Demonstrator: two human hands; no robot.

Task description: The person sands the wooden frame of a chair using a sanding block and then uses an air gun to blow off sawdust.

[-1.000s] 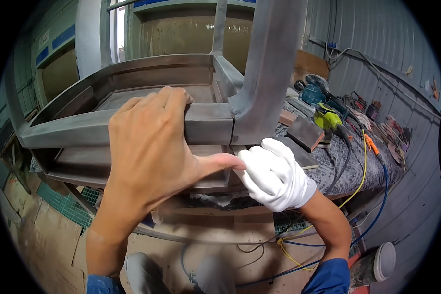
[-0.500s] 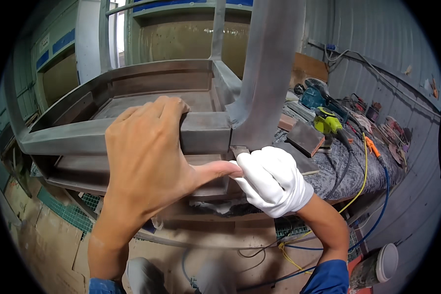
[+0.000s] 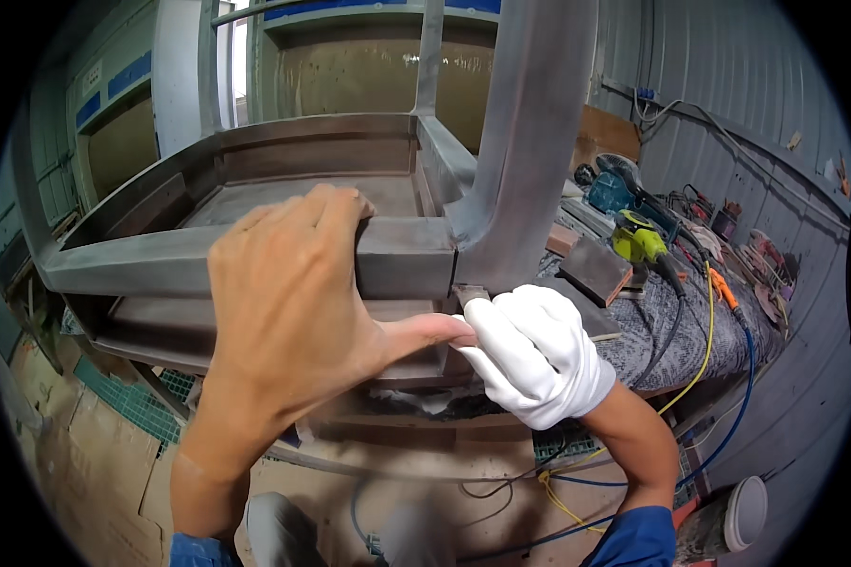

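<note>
My bare left hand (image 3: 288, 274) is hooked over the front rail (image 3: 407, 269) of a grey furniture frame, its fingertips mostly hidden behind the rail. Its thumb stretches right and touches the fingertips of my right hand (image 3: 537, 357), which wears a white glove. Those gloved fingers are curled tight and pinch a small grey-brown flat piece (image 3: 470, 292), which looks like folded sandpaper. The piece sits just under the joint where the rail meets a thick upright leg (image 3: 529, 142). Most of it is hidden by the glove.
On the patterned cloth (image 3: 667, 345) to the right lie a lime-green sander (image 3: 638, 236), a teal power tool (image 3: 615, 184), a dark sanding block (image 3: 594, 268) and hoses. A white bucket (image 3: 747, 513) stands low at the right. Cardboard (image 3: 85, 454) covers part of the floor.
The whole scene has shifted slightly right in the picture. Both hands keep nearly the same place on the frame, and the right still pinches the small piece.
</note>
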